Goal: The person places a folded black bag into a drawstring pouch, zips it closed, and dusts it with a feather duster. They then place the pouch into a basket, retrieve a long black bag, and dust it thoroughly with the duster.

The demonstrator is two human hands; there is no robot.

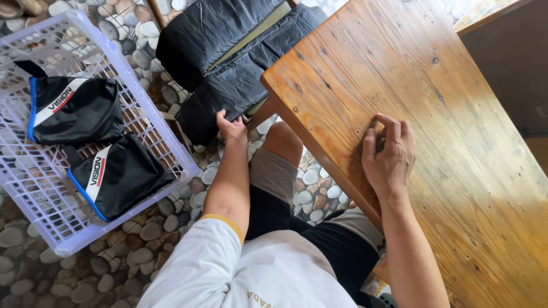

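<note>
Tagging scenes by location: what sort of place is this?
Probably a home patio or small informal workshop: pebble floor, a worn wooden table, and a white plastic basket holding folded black bags. The left hand grips more black fabric.

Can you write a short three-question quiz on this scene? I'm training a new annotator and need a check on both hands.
1. True or false: the right hand rests flat on the brown wooden table.
2. What does the left hand grip? A) the black padded fabric piece B) the white plastic lattice basket
3. How many folded black bags with blue trim lie in that basket?

Key: 1 true; 2 A; 3 two.
</note>
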